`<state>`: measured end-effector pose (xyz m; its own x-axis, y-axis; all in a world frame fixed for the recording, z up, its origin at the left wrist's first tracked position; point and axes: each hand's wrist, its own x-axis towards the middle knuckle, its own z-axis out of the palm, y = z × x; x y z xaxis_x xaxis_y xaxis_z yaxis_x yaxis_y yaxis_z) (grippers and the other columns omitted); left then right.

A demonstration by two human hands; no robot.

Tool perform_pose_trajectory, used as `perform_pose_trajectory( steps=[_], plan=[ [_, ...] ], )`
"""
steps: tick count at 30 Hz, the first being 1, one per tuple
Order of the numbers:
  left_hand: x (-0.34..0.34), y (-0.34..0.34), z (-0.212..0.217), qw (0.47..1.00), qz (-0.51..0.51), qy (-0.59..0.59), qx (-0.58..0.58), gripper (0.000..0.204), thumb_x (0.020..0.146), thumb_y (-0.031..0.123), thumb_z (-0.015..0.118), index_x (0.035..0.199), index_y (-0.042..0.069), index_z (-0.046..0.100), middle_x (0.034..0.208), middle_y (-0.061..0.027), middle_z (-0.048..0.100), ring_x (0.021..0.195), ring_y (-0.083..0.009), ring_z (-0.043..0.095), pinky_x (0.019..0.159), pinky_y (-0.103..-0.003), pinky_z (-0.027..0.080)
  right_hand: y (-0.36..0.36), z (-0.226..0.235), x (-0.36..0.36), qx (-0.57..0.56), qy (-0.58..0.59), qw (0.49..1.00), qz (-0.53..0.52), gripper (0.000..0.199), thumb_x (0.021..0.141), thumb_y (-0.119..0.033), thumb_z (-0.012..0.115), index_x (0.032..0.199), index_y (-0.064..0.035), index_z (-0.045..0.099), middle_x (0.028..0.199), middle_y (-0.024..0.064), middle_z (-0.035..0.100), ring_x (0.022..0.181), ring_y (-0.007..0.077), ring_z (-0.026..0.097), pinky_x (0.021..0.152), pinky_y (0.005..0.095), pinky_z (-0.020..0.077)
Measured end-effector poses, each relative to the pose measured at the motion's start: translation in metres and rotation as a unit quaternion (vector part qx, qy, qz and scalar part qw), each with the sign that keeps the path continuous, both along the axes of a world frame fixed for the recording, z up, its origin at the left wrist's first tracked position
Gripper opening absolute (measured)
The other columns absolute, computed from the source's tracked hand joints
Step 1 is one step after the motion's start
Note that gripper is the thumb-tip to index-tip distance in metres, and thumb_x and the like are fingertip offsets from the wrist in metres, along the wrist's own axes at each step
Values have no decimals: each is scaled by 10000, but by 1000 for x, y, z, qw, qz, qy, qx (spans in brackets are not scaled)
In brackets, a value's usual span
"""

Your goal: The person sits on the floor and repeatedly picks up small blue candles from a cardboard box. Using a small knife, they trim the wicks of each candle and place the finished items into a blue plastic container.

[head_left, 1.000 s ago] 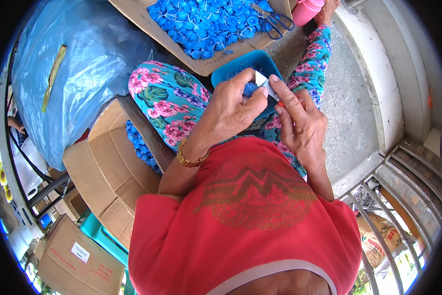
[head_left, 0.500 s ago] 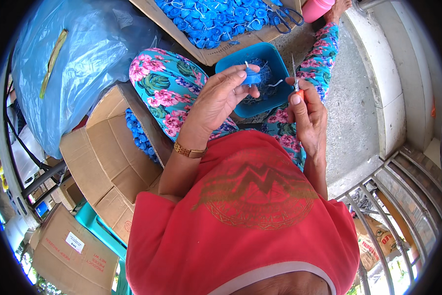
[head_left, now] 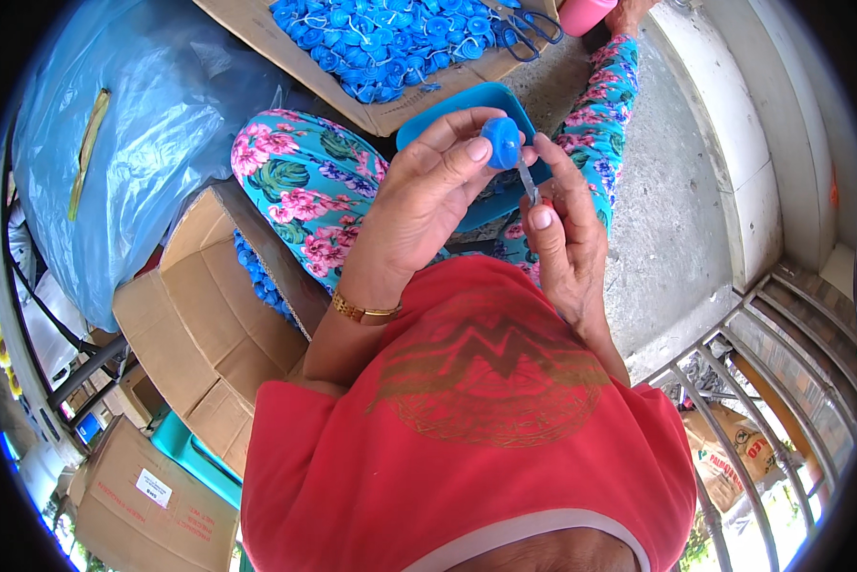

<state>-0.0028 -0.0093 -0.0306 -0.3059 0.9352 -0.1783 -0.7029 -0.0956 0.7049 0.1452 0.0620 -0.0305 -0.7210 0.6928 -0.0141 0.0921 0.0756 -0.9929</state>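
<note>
- We see the left hand with thumb and fingers clamped on a round blue disc-shaped piece, held up around one o'clock from the view's centre.
- The right hand, at about four o'clock from that piece, has thumb and fingers closed on a narrow-bladed knife; its handle is mostly hidden from us.
- The blade points toward eleven o'clock and its tip meets the disc's edge in our view; we cannot tell whether they touch.
- Behind the hands we find a blue plastic basin, partly covered by them.
- At twelve o'clock we see an open cardboard box heaped with small blue pieces trailing pale strings.
- Scissors with dark handles lie at that box's corner, around one o'clock, near a pink container.
- At nine o'clock we see another cardboard carton; a translucent blue plastic bag fills ten o'clock.
</note>
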Motion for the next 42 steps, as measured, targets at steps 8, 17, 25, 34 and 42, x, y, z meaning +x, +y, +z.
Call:
perform_pose_trajectory(
  steps=[8,17,25,34,42],
  plan=[
    [7,3,21,994,37,100,-24,417,909,163,544,1259,-38,437,1120,-122,565,1011,-173,566,921,-327,446,2,8,-2,51,15,999,8,508,899,-175,507,1363,-22,364,765,51,523,669,111,477,622,242,408],
    [6,-2,20,986,19,167,12,381,873,86,591,1218,-37,489,1089,-90,576,993,-136,555,890,-280,453,5,8,-5,96,65,993,13,471,886,-109,533,1325,1,401,853,85,569,680,112,508,627,242,435],
    [14,3,16,986,59,149,46,326,866,39,596,1179,-17,520,1091,-69,572,998,-118,544,889,-262,450,4,14,-7,75,55,996,-8,395,902,-131,534,1264,4,451,1004,85,588,745,100,523,663,239,452],
    [21,4,18,979,26,194,57,429,857,162,627,1199,-53,480,1139,-133,558,1027,-160,538,911,-291,436,11,15,-10,-133,132,981,-42,349,962,-222,451,1258,-37,445,713,-24,470,567,33,388,488,177,313],
    [12,2,9,998,10,-30,50,508,901,263,550,1276,-48,404,1089,-171,572,938,-195,558,857,-316,451,15,14,-5,-280,150,948,-24,469,968,-299,418,1348,-35,342,651,17,434,501,53,355,451,185,301]
  ],
)
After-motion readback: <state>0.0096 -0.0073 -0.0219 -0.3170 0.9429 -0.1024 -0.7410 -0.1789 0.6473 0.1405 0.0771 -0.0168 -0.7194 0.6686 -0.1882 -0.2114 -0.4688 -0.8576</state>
